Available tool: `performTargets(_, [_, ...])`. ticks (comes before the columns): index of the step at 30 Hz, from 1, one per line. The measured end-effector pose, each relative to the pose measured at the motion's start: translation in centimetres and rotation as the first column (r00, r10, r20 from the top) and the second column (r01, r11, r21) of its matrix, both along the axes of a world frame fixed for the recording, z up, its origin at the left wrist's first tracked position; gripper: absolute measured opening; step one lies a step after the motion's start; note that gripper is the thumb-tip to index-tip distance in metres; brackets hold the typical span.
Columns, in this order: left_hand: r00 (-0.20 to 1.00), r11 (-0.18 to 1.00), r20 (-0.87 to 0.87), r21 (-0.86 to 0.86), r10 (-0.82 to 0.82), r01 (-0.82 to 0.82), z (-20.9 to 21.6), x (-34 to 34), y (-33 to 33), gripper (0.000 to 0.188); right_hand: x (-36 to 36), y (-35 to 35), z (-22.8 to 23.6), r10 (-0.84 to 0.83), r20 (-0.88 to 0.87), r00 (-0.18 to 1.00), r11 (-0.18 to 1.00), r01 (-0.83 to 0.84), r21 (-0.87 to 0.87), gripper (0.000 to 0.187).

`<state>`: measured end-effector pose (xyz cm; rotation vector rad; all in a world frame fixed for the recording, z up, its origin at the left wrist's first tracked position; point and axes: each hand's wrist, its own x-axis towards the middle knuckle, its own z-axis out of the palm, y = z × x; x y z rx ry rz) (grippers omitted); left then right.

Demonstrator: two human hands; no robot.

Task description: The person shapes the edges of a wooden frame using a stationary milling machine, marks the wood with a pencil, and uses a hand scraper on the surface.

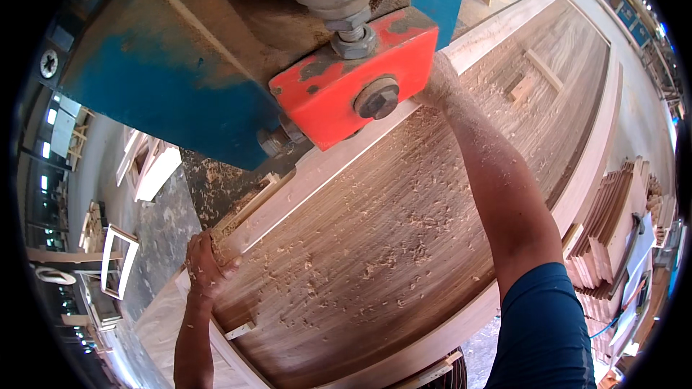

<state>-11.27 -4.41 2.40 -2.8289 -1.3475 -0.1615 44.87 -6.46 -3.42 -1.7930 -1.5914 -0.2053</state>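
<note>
The left hand [207, 268] grips the panel [324, 335] at its left corner; the right hand [437, 79], partly behind the red block [324, 97], I can't tell. Loose shavings [382, 265] could cause slipping.

Panel [569, 43] – matt, grained wood under rough shavings [389, 268]. At 12 o'clock, glossy chipped paint on a block [317, 101], dull metal bolt [377, 97]; at 4 – matt cloth sleeve [544, 324].

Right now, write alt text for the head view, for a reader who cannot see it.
A person's left hand rests at the edge of a large framed wooden panel scattered with shavings, while the right hand, farther off, is partly hidden behind a red block on a blue machine. Stacked wood pieces stand at right.
</note>
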Motion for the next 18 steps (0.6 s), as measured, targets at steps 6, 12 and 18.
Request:
performTargets(6, [1.000,1.000,-0.004,-0.011,0.001,-0.001,-0.2,-0.6,0.1,0.107,0.0,0.2,0.1,-0.009,0.019,1.000,0.999,0.010,-0.044,0.038])
performTargets(12, [1.000,1.000,-0.003,-0.021,0.006,-0.006,-0.5,-0.6,0.1,0.107,0.1,0.3,0.2,-0.031,0.025,0.999,0.995,0.033,-0.096,0.039])
performTargets(18, [0.999,0.999,-0.016,-0.001,0.033,-0.033,-0.4,-0.8,-0.2,0.105,-1.4,-0.6,2.9,-0.081,-0.124,0.989,0.974,0.052,-0.221,0.039])
